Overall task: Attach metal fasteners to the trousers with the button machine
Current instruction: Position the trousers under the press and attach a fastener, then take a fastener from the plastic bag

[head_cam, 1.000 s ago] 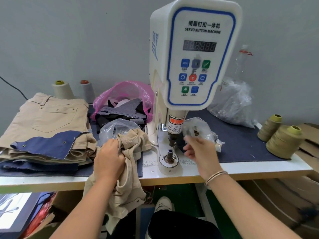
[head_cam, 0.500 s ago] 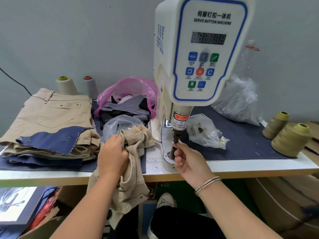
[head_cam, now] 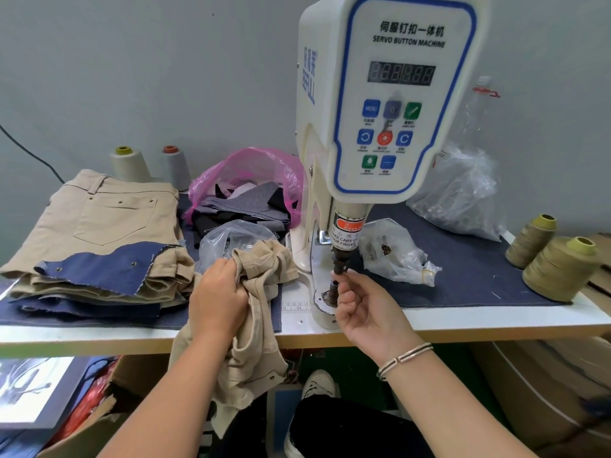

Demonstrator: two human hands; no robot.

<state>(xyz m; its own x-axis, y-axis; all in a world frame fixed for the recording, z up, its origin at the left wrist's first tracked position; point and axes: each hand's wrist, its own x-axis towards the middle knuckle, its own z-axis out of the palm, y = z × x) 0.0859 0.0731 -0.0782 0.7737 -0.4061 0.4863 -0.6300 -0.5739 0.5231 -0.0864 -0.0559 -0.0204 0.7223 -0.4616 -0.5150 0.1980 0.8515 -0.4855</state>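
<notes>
The white servo button machine (head_cam: 390, 104) stands at the middle of the table, its black upper punch (head_cam: 340, 264) over the lower die (head_cam: 332, 290). My right hand (head_cam: 362, 312) is raised at the punch tip, fingers curled, thumb and forefinger pinched at a small fastener that I can barely make out. My left hand (head_cam: 218, 299) grips a bunched pair of beige trousers (head_cam: 261, 272) at the table's front edge; most of the cloth hangs down below. A clear bag of fasteners (head_cam: 393, 251) lies right of the machine.
Folded beige trousers (head_cam: 109, 219) with a navy cloth on top are stacked at left. A pink bag of fabric scraps (head_cam: 251, 190) and another clear bag (head_cam: 231, 239) sit behind my left hand. Thread cones (head_cam: 558, 269) stand at right, a large clear bag (head_cam: 463, 193) behind.
My right hand came from the fastener bag to the punch and now holds its pinched fingers at the punch tip. My left hand keeps gripping the trousers in place.
</notes>
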